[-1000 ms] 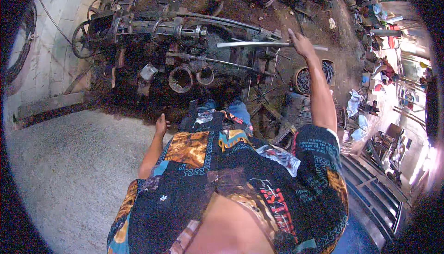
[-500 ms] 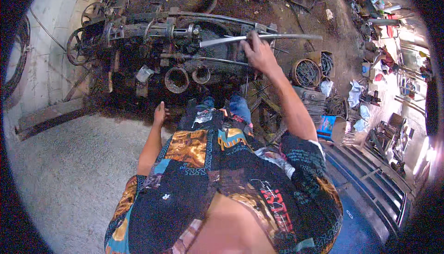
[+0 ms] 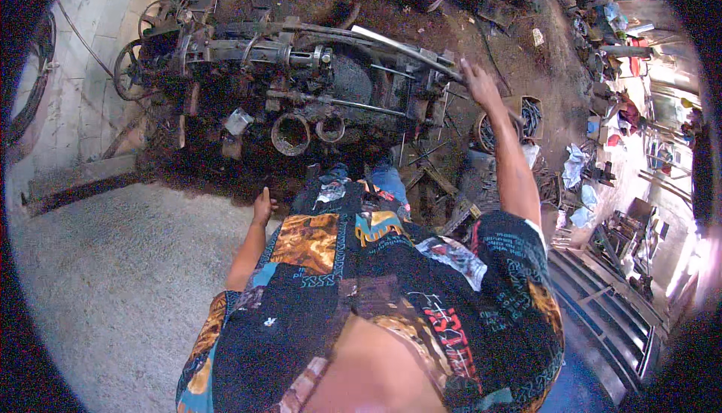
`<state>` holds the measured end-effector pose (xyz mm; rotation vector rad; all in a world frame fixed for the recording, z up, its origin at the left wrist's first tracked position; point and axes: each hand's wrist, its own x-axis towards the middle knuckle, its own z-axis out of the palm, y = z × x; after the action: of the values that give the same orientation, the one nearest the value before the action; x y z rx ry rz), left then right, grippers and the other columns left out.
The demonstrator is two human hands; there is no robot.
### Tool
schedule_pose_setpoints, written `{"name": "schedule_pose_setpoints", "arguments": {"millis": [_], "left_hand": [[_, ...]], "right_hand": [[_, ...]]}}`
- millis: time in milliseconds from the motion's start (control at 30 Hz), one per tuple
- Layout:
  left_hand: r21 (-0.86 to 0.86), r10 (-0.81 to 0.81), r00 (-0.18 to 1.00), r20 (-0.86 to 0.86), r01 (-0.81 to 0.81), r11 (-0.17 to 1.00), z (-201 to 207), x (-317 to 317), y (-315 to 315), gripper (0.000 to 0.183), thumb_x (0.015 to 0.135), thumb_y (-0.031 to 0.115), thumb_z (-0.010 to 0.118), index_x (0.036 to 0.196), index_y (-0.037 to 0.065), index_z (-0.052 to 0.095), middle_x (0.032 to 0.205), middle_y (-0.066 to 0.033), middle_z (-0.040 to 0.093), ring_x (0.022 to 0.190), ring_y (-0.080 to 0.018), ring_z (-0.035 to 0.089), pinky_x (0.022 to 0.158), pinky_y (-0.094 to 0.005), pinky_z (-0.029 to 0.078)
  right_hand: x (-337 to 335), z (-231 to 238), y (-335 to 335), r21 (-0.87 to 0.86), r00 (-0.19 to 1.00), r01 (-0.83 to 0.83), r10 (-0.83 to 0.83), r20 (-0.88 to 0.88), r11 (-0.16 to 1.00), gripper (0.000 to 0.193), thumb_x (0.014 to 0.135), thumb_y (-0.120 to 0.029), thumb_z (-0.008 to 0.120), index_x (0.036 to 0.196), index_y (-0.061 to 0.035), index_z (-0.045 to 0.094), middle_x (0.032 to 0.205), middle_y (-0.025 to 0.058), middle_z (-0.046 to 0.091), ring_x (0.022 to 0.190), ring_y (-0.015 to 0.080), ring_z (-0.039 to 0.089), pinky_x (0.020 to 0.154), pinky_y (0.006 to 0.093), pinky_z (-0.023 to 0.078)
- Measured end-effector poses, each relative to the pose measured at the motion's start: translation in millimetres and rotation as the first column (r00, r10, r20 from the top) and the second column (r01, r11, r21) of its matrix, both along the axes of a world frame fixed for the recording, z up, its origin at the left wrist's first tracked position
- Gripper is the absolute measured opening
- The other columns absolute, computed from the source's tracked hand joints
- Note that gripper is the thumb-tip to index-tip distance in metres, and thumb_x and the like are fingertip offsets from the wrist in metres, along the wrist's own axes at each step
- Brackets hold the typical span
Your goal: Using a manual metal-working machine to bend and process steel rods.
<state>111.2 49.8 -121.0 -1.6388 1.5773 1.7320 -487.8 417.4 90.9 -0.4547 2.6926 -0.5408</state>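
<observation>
My right hand is closed round a long metal bar, raised over the right end of a dark, greasy machine. The bar slants from the machine's top edge down to the right, and its lower part passes behind my forearm. Thin metal rods run along the machine's near side. Below them are two round, pipe-like openings, a larger one and a smaller one. At my left side hangs my left hand, thumb out and fingers loosely curled, with nothing visible in it.
A handwheel sits at the machine's left end by a pale wall. Right of my forearm stands a box of metal pieces, beside a partly hidden round container. Clutter lines the right wall. A dark slatted metal frame lies lower right.
My right hand has moved to the right and slightly away from me with the bar. The bar now slants downward to the right instead of lying nearly level. My left hand still hangs down.
</observation>
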Motion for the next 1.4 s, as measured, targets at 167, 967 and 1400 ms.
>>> {"name": "schedule_pose_setpoints", "arguments": {"millis": [167, 967, 1400], "left_hand": [[0.119, 0.017, 0.982, 0.186, -0.039, 0.992, -16.6, 28.0, 16.7, 0.068, 0.086, 0.062, 0.042, 0.101, -0.002, 0.053, 0.075, -0.0117, 0.060, 0.051, -0.0189, 0.058, 0.045, -0.0282, 0.045], [-0.662, -0.587, 0.787, -0.190, 0.339, 0.669, 134.8, -179.0, -11.7, 0.034, 0.090, 0.027, 0.053, 0.106, -0.002, 0.058, 0.082, -0.0132, 0.063, 0.074, -0.0218, 0.061, 0.068, -0.0313, 0.047], [-0.866, -0.918, 0.134, 0.373, 0.405, -0.293, 251.7, -471.1, -1.3, 0.029, 0.077, 0.025, 0.064, 0.100, 0.008, 0.060, 0.089, -0.0151, 0.062, 0.084, -0.0308, 0.061, 0.074, -0.0401, 0.049]], "right_hand": [[130.8, 43.8, -29.6, -0.291, 0.989, 0.062, -0.097, -0.108, 0.955, 0.074, 0.084, -0.031, 0.059, 0.140, -0.0103, 0.016, 0.112, 0.0287, 0.054, 0.074, 0.0453, 0.060, 0.061, 0.0488, 0.049], [4.4, 44.3, 48.4, 0.257, 0.996, -0.082, 0.087, -0.007, 0.963, 0.058, 0.070, -0.028, 0.065, 0.123, -0.0108, 0.049, 0.117, 0.0174, 0.057, 0.106, 0.0358, 0.055, 0.092, 0.0398, 0.044], [-5.8, -27.7, 67.6, 0.379, 0.965, -0.108, 0.189, -0.181, 0.919, 0.031, 0.068, -0.027, 0.065, 0.089, -0.0053, 0.065, 0.086, 0.0222, 0.063, 0.084, 0.0373, 0.061, 0.076, 0.0454, 0.048]]}}
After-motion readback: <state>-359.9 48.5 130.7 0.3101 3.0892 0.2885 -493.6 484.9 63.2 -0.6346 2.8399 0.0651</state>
